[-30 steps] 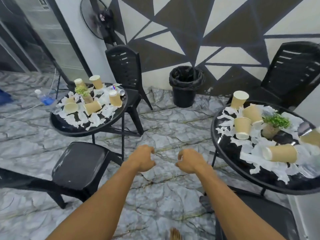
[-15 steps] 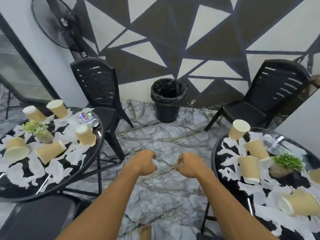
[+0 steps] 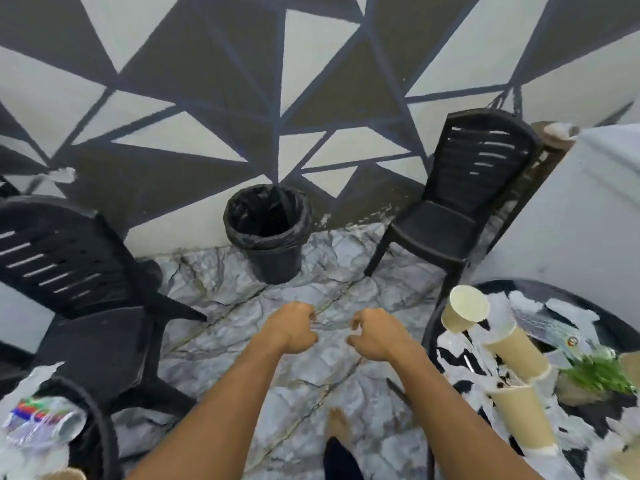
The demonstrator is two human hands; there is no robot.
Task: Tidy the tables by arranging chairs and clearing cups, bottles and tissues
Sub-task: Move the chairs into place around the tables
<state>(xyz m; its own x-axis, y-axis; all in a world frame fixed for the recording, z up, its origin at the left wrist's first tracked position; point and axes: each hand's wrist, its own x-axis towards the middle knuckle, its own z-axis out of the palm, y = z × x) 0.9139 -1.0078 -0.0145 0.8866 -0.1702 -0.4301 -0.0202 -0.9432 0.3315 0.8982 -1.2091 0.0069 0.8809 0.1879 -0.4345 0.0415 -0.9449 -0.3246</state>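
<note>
I see my left hand (image 3: 292, 327) and right hand (image 3: 377, 336) held out over the marble floor (image 3: 221, 292), fingers loosely curled, holding nothing; paper cups (image 3: 465, 308) and torn tissues (image 3: 453, 344) litter the round table (image 3: 588, 299) at right; a plastic bottle (image 3: 41, 424) lies lower left; black chairs (image 3: 464, 202) flank the lined bin (image 3: 268, 230).

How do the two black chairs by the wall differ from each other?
The left chair stands close to the camera and looks large, its slatted back turned toward us. The right chair stands farther off against the wall and looks smaller, showing its seat front. The bin stands between them. Both are black plastic with slotted backs and empty seats.
</note>
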